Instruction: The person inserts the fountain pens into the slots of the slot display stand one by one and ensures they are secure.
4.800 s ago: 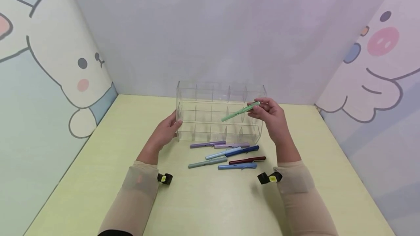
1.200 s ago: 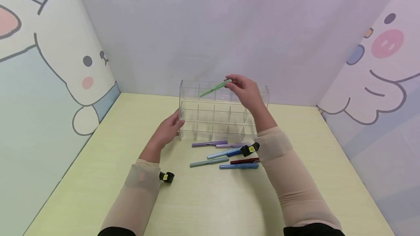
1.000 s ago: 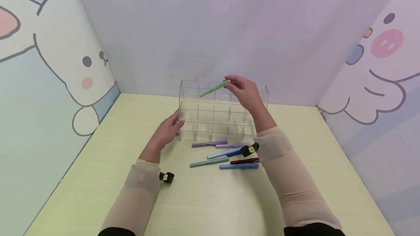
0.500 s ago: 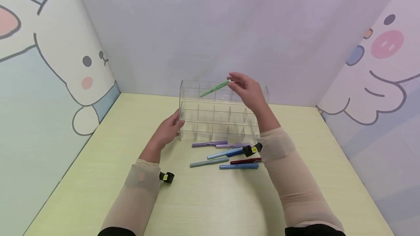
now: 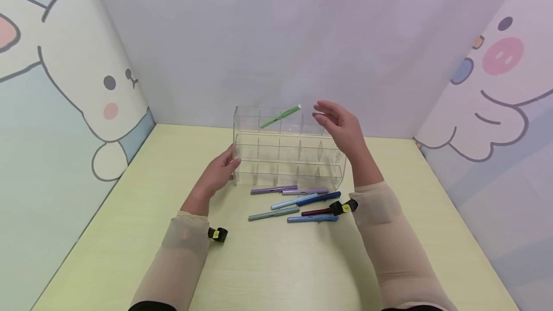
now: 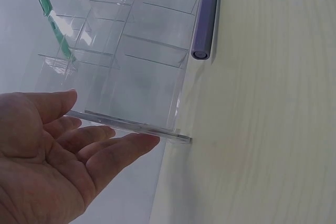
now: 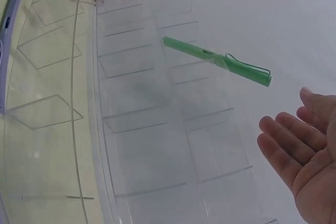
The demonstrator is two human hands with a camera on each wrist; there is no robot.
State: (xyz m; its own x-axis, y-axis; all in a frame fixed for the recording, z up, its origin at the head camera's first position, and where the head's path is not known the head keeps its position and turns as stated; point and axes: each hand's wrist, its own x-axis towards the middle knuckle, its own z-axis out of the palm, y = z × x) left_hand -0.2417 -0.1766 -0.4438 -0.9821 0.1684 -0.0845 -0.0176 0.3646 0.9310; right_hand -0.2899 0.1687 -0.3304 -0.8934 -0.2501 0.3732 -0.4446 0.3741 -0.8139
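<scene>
Yellow, pale and smooth, the table (image 5: pixel 268 263) bears a clear three-tiered rack (image 5: pixel 289 154) divided into compartments. Of the two hands, the left hand (image 5: pixel 218 174) grips the rack's left end, thumb in front; the right hand (image 5: pixel 343 128), loosely spread and holding nothing, is just beside the green pen (image 5: pixel 281 116). That pen rests tilted in the top tier, capped end raised; seven other pens (image 5: pixel 294 201) lie on the table before the rack.

Cartoon animals (image 5: pixel 86 61) decorate the side walls (image 5: pixel 497 196) flanking the pale table (image 5: pixel 259 263).
</scene>
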